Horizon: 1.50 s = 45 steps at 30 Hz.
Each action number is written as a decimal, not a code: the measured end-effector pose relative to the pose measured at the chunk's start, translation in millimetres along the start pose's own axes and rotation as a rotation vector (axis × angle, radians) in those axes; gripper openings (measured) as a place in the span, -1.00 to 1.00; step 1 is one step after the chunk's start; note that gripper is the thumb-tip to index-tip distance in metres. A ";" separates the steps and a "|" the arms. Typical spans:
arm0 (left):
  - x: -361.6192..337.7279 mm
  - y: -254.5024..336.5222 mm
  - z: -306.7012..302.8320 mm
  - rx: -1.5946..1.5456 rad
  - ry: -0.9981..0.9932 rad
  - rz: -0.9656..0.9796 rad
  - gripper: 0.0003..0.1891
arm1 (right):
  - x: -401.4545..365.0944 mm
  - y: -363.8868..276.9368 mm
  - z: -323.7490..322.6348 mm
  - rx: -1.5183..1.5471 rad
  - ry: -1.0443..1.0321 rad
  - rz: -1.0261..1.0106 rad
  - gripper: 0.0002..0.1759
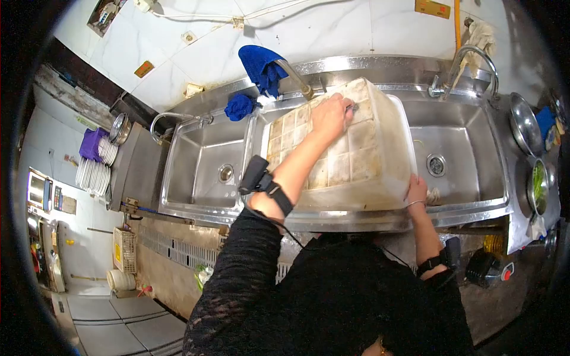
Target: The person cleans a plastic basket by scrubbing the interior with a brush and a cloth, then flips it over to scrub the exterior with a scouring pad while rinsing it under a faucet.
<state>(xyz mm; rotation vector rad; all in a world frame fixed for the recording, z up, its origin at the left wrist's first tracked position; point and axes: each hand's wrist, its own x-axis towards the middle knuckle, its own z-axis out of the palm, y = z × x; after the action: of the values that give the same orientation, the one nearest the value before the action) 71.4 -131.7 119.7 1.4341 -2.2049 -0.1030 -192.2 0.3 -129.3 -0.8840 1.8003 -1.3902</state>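
A large white plastic tub (338, 155) lies bottom-up and tilted over the middle of the sink unit. Brown stains mark its gridded underside. My left hand (330, 117) rests on that underside near the far edge, fingers closed around a small dark grey thing (354, 108), mostly hidden by the fingers; its kind does not show. At the tub's near right corner, my right hand (417, 189) grips the rim. Beneath the tub, much of the middle basin is covered from sight.
Left and right of the tub are steel basins (205, 169) (460, 139). Curved taps (475, 53) rise behind, one draped with a blue cloth (261, 66). Stacked plates (94, 177) stand far left. Metal bowls (525, 124) sit at right, with a dark bottle (484, 267) below.
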 end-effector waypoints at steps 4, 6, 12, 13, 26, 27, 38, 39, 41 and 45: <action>18.1 7.3 43.2 -0.100 0.027 0.024 -0.82 | -1.7 -9.2 -0.5 -0.245 0.055 -0.018 -0.59; 21.3 -3.0 30.3 -0.174 -0.122 0.132 -0.82 | -2.6 -11.9 1.6 -0.207 0.059 0.025 -0.58; 36.6 -16.3 10.7 -0.110 -0.329 0.305 -0.78 | -3.1 -10.5 2.6 -0.308 0.080 -0.009 -0.60; 39.5 -12.6 25.9 -0.152 -0.222 0.239 -0.74 | -6.2 -14.7 4.5 -0.255 0.096 -0.020 -0.61; 87.4 -41.0 32.4 -0.126 -0.043 -0.094 -0.73 | -19.9 -37.0 2.6 -0.342 0.140 -0.080 -0.60; 92.4 -37.3 45.7 -0.129 -0.043 -0.086 -0.73 | -20.3 -41.8 2.6 -0.341 0.149 -0.080 -0.60; 94.1 -29.2 23.2 -0.134 -0.395 0.139 -0.77 | -27.2 -46.3 7.5 -0.228 0.161 -0.078 -0.63; 96.7 -24.6 26.7 -0.153 -0.257 0.106 -0.77 | -25.9 -44.5 7.7 -0.225 0.167 -0.075 -0.63; 100.5 -12.3 38.2 -0.194 0.008 0.045 -0.79 | -25.6 -38.2 7.6 -0.309 0.167 -0.080 -0.62; 103.5 2.6 53.1 0.026 -0.115 0.244 -0.81 | -28.0 -41.5 11.4 -0.230 0.197 -0.040 -0.63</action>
<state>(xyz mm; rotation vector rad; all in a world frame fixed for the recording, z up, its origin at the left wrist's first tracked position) 12.7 -231.8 112.5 1.1865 -2.4649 -0.0742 -163.5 9.9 -87.9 -0.9308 2.1364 -1.3528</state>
